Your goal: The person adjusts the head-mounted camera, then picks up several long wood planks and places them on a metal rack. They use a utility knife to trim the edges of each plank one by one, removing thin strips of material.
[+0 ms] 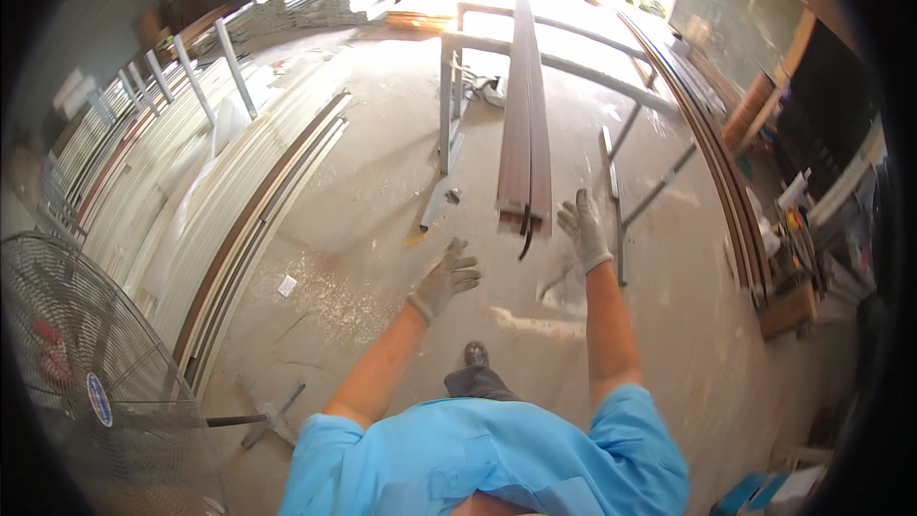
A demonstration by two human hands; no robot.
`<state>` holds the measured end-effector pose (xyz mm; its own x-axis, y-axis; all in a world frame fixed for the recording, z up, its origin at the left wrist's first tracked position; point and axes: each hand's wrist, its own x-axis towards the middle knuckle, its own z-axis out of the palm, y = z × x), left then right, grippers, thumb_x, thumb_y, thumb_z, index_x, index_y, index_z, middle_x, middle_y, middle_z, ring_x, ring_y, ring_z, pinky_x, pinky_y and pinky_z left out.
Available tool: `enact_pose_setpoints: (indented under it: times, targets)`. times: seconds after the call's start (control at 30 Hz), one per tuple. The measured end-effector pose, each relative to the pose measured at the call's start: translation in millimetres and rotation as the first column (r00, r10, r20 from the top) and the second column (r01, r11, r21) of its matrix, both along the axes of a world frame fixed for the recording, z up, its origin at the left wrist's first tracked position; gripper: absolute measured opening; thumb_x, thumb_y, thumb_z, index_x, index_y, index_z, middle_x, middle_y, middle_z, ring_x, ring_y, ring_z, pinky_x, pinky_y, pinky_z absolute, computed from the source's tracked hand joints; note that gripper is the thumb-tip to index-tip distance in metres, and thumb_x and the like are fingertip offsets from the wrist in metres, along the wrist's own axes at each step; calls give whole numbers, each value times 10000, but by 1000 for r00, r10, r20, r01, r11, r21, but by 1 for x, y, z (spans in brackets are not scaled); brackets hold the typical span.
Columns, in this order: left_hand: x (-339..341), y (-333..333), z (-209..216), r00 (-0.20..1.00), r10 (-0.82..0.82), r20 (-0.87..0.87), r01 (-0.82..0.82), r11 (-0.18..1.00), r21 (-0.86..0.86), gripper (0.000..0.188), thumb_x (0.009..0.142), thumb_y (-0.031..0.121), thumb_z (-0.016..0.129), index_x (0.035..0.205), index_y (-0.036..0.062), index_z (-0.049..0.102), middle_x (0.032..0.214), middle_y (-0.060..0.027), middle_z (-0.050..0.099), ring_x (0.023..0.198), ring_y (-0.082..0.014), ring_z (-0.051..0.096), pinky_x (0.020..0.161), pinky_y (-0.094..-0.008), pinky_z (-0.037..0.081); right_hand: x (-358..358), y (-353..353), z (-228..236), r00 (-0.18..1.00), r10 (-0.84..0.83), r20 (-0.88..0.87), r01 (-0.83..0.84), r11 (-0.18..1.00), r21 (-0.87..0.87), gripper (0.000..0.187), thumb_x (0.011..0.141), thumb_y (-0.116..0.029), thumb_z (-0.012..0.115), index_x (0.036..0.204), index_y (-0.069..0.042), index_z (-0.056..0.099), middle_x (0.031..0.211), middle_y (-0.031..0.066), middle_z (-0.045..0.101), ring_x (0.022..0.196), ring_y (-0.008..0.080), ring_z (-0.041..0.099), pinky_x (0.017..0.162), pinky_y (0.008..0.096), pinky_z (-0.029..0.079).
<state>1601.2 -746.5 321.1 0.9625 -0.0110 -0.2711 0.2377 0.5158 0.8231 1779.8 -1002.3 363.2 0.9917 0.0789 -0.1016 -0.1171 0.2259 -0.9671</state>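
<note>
Two long brown profiles (pixel 525 124) lie side by side on a grey metal rack (pixel 611 86), their near ends pointing at me. A black strip (pixel 526 234) hangs from those ends. My left hand (pixel 445 279), in a pale work glove, is held out to the left of the near ends, fingers apart and nothing in it. On the other side, my right hand (pixel 585 229), gloved too, is raised with its fingers spread, close to the profiles but apart from them.
Stacks of long pale profiles (pixel 220 201) lie along the left beside upright metal posts (pixel 234 67). A large fan (pixel 95 373) stands at the lower left. More long brown bars (pixel 712 153) lie at the right. Sawdust-like debris (pixel 334 296) covers part of the floor.
</note>
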Motion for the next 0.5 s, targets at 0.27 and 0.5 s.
enact_pose_setpoints:
  times: [0.27,0.5]
  targets:
    - [124,-35,52,982,35,188,-63,987,147,760,991,536,496,1528,51,264,1417,-137,489,1245,-237,526,998,-359,466,57,66,12,928,372,8,-366,909,198,656,931,-383,667,1420,-41,394,1277,167,563,1148,260,595,931,394,536]
    - [90,58,69,996,82,-32,-77,988,136,502,940,292,621,1340,-7,578,1315,-134,603,1233,-210,552,1083,-333,405,4,159,43,963,260,-76,-239,948,212,742,879,-252,733,1473,-73,328,1271,149,554,1137,262,573,931,390,511]
